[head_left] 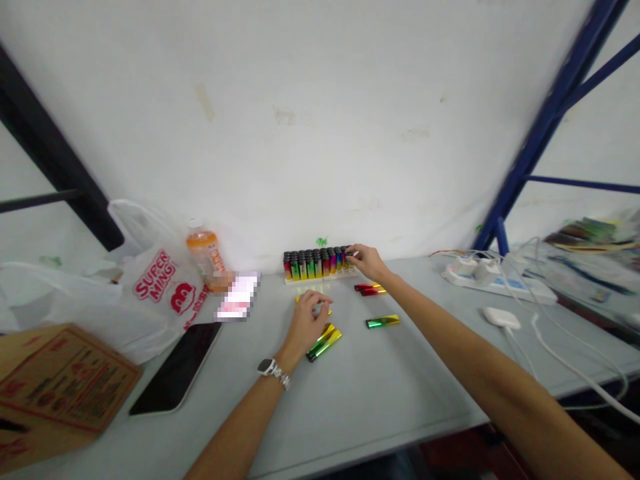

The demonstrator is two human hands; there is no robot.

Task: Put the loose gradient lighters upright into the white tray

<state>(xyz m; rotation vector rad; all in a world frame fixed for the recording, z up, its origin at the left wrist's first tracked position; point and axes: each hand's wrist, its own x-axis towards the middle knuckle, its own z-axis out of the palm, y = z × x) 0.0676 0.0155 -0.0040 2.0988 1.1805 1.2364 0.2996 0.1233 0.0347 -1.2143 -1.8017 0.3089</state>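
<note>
Along the wall stands a white tray (299,281) packed with rows of colourful lighters (311,265), black tops up. My right hand (369,262) is at its right end, thumb and fingers closed round the top of a lighter there, which they mostly hide. My left hand (306,325) hovers low over the table, fingers curved and a gap between thumb and forefinger. Beneath it shows part of a yellow lighter (298,300). Beside its wrist lie green-and-yellow lighters (325,344). Red-and-yellow lighters (371,290) and one green-and-yellow lighter (383,321) lie nearer my right forearm.
At left are a cardboard box (65,393), a white plastic bag (160,287), an orange drink bottle (204,250), a black phone (177,367) and a blurred-out bright rectangle (240,295). A power strip (500,283), white charger (501,318) and loose cables occupy the right side.
</note>
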